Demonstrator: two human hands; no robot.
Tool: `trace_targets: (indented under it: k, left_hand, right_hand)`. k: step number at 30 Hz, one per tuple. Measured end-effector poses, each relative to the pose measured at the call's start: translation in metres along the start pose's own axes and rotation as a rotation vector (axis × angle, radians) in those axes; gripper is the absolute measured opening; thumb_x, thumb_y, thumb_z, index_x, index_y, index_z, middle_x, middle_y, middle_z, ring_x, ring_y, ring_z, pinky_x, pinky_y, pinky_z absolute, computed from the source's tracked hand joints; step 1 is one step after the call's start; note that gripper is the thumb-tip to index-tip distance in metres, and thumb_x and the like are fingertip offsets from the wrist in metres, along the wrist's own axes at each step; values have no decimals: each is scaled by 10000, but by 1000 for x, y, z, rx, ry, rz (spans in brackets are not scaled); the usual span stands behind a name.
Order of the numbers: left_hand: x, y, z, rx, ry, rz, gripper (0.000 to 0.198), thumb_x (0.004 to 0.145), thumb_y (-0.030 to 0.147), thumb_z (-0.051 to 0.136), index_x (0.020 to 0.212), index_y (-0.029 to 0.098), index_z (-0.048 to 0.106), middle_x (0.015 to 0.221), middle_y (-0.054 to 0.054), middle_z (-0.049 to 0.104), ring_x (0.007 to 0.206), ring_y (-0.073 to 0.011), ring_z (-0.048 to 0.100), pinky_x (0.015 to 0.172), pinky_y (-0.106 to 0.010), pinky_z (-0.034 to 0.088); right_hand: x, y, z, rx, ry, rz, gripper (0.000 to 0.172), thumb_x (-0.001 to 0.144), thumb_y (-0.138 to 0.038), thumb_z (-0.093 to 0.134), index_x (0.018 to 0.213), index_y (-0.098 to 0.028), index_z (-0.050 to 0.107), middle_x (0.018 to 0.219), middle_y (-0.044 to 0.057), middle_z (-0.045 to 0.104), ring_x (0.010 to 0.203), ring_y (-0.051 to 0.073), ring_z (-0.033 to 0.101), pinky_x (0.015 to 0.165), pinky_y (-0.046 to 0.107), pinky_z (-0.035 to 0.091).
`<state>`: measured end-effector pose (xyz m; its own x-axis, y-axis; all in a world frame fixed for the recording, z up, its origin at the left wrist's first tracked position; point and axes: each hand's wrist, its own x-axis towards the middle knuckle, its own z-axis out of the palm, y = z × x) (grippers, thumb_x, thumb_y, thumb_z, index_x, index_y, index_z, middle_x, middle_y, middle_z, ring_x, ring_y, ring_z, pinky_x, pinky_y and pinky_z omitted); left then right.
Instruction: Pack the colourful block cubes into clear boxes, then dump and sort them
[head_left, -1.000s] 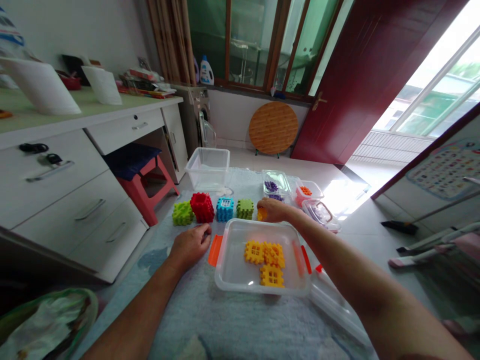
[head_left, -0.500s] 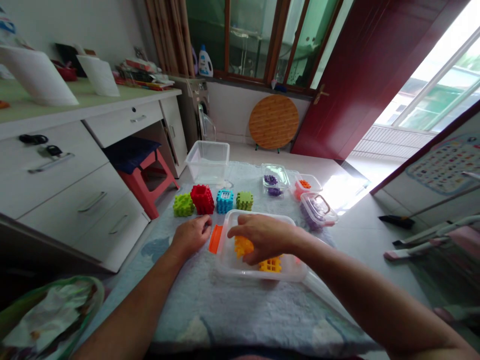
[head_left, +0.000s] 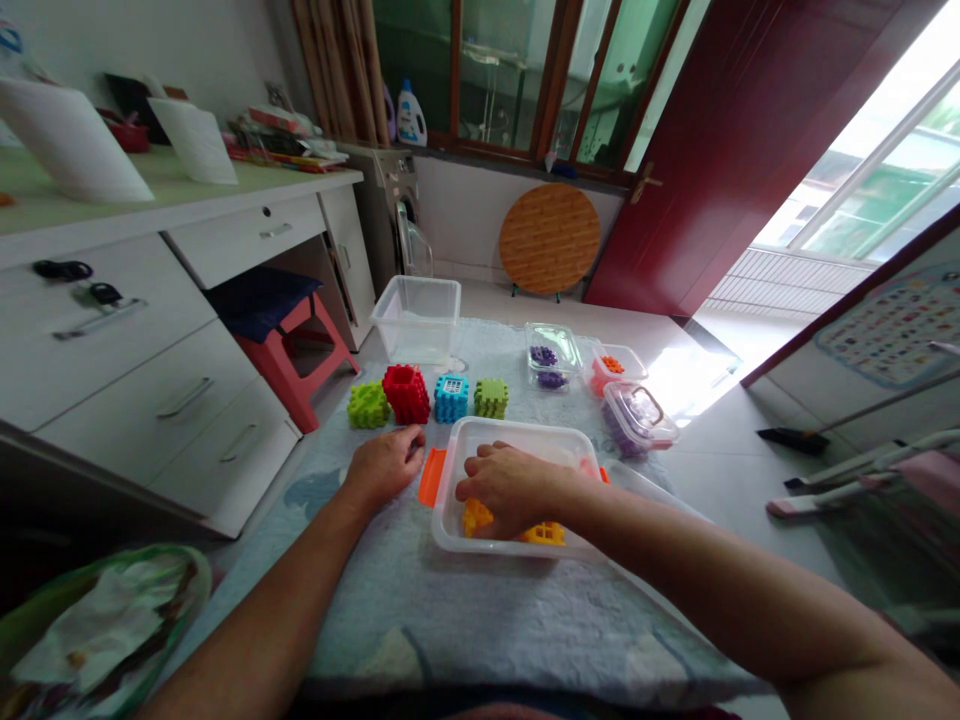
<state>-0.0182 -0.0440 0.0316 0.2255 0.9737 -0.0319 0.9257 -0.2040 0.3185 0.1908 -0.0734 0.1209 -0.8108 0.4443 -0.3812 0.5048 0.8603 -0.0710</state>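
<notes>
A clear plastic box (head_left: 517,428) with orange side latches stands in front of me. My right hand (head_left: 501,490) reaches down inside it, fingers curled round a yellow toy block (head_left: 475,518) at the box's near left; the hand covers part of it. Another yellow block (head_left: 544,533) lies beside it to the right, partly behind my wrist. My left hand (head_left: 386,462) rests loosely closed on the cloth, just left of the orange latch (head_left: 431,477). Beyond the box is a row of toy blocks: lime (head_left: 368,405), red (head_left: 406,394), blue (head_left: 451,399) and olive green (head_left: 490,398).
Behind the row stands a big clear bin (head_left: 417,320). Small clear boxes with purple pieces (head_left: 551,380) and orange pieces (head_left: 613,365) sit at the back right, near a lidded box (head_left: 637,415). A pink stool (head_left: 300,370) is left; a waste basket (head_left: 199,580) lies lower left.
My right hand has moved lower and slightly nearer in the box, taking the yellow block down toward the near left corner. My left hand stays in place.
</notes>
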Motion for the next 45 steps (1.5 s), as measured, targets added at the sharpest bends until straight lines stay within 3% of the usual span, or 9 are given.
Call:
trace_targets:
  k: [6, 9, 12, 19, 23, 27, 33, 41, 45]
  left_hand:
    - [-1, 1, -1, -1, -7, 3, 210, 855, 273, 452, 958, 212, 624, 821, -34, 707, 737, -192, 644, 591, -276, 347]
    - [0, 1, -1, 6, -11, -4, 207, 858, 276, 453, 959, 218, 623, 831, -31, 712, 754, -191, 649, 598, -274, 349]
    - [0, 1, -1, 11, -15, -10, 207, 858, 277, 454, 964, 221, 623, 832, -32, 714, 755, -192, 649, 596, -275, 347]
    - [0, 1, -1, 9, -24, -19, 212, 859, 292, 456, 966, 226, 627, 809, -23, 712, 758, -190, 649, 594, -272, 347]
    - [1, 1, -1, 8, -21, -14, 212, 856, 287, 454, 963, 224, 626, 829, -30, 716, 759, -192, 648, 602, -271, 356]
    - [0, 1, -1, 7, -18, -12, 211, 857, 283, 452, 963, 223, 624, 838, -30, 719, 751, -190, 647, 592, -271, 349]
    - [1, 1, -1, 27, -23, -19, 210, 861, 303, 464, 970, 228, 626, 854, -30, 724, 775, -196, 656, 600, -273, 353]
    - [0, 2, -1, 3, 10, -11, 202, 855, 277, 458, 955, 222, 625, 874, -39, 714, 766, -195, 648, 622, -269, 365]
    - [-1, 3, -1, -3, 0, -33, 187, 860, 283, 464, 947, 225, 619, 837, -32, 707, 729, -185, 640, 591, -261, 342]
  right_hand:
    - [-1, 6, 4, 64, -32, -1, 397, 888, -466, 541, 1138, -190, 678, 1058, 121, 705, 982, 278, 614, 849, 408, 454]
    - [0, 10, 4, 119, -21, 1, 339, 946, -315, 449, 1185, -183, 651, 1077, 102, 719, 963, 224, 631, 876, 363, 444]
    - [1, 11, 3, 111, -59, 3, 314, 893, -158, 479, 1140, -190, 669, 1071, 82, 728, 936, 202, 638, 858, 327, 444]
    - [3, 13, 7, 97, -100, -75, 381, 811, -53, 517, 1102, -210, 706, 1111, 60, 720, 936, 194, 636, 881, 330, 434]
    - [4, 13, 8, 92, -58, -146, 415, 784, -19, 533, 1103, -218, 709, 1132, 53, 701, 933, 173, 624, 882, 303, 419]
    - [5, 11, 8, 73, -131, -224, 356, 795, -23, 536, 1002, -229, 740, 1057, 32, 723, 864, 169, 617, 830, 315, 415]
    - [5, 14, 11, 149, -151, -186, 324, 768, -4, 552, 905, -218, 754, 968, 14, 748, 784, 151, 613, 783, 303, 428]
    - [-37, 38, -41, 569, 246, -67, 344, 857, -41, 433, 1038, -155, 703, 1042, 42, 730, 938, 111, 648, 848, 239, 479]
    - [-42, 67, -57, 561, 466, 181, 275, 874, -112, 456, 1014, -173, 685, 955, 13, 724, 854, 116, 652, 799, 255, 488]
